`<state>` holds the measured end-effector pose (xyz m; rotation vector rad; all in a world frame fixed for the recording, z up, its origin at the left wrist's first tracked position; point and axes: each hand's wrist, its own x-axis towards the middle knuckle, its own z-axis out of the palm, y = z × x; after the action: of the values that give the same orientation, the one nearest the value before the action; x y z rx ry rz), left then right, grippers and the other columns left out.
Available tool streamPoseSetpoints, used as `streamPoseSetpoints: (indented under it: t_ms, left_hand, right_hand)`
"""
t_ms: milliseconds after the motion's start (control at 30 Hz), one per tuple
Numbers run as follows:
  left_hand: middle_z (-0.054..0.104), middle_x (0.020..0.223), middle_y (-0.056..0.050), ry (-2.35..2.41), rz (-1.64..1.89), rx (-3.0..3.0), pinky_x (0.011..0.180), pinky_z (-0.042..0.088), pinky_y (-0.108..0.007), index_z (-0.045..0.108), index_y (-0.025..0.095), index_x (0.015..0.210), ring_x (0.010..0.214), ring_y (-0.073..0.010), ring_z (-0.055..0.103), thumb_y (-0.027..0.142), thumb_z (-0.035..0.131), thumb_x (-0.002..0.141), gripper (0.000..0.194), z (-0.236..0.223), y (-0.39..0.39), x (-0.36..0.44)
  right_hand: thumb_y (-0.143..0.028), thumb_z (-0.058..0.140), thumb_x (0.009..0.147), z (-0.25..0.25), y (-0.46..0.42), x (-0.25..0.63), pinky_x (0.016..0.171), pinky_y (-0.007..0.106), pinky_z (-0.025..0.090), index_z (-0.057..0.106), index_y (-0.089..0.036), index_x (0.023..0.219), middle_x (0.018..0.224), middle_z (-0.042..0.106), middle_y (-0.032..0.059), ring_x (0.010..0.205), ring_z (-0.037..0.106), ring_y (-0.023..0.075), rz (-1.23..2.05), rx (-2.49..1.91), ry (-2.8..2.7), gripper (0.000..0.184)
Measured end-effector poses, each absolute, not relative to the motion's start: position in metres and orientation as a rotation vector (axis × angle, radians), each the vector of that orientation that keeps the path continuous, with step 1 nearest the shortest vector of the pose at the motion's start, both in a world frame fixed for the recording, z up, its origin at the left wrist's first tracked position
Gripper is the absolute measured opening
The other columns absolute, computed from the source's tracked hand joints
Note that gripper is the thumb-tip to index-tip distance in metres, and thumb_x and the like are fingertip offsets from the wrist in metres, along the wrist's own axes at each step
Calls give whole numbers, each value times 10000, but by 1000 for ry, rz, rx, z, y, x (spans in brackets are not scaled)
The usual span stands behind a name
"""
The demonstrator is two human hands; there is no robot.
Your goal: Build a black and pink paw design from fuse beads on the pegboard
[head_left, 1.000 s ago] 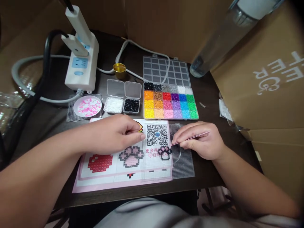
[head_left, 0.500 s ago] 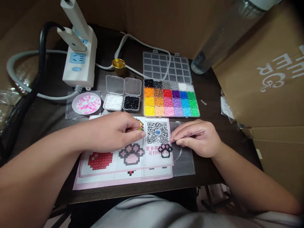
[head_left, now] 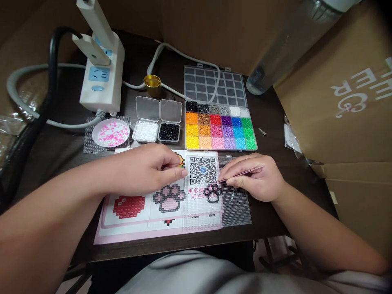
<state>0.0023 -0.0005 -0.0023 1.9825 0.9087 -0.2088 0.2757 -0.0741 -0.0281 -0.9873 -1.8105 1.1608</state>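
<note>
Edged slightly leftward since a second ago with the right hand; pinching slim tweezers between thumb and bent fingers, with points just beside the top of the bead paw, lower left of that hand, on the clear pegboard. Curled loosely with the left hand, thumb near forefinger, just beyond the printed paw; cannot tell whether holding anything. Could knock beads loose by dipping or dragging the points sideways. Might also skew the board by leaning on it with the right hand, or by shoving the pattern sheet with the left.
</note>
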Motion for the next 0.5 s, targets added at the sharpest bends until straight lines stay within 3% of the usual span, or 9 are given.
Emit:
streamPoseSetpoints:
  t_ms: [500]
  left_hand:
    - [401, 519, 38, 907, -199, 1988, 474, 256, -264, 432, 209, 559, 475, -91, 334, 506, 503, 895, 455, -4, 0, 3]
  right_hand:
    - [-193, 806, 835, -28, -75, 276, 684, 289, 660, 843, -198, 827, 817, 833, 86, 721, 794, 200, 1155, -998, -1806, 38]
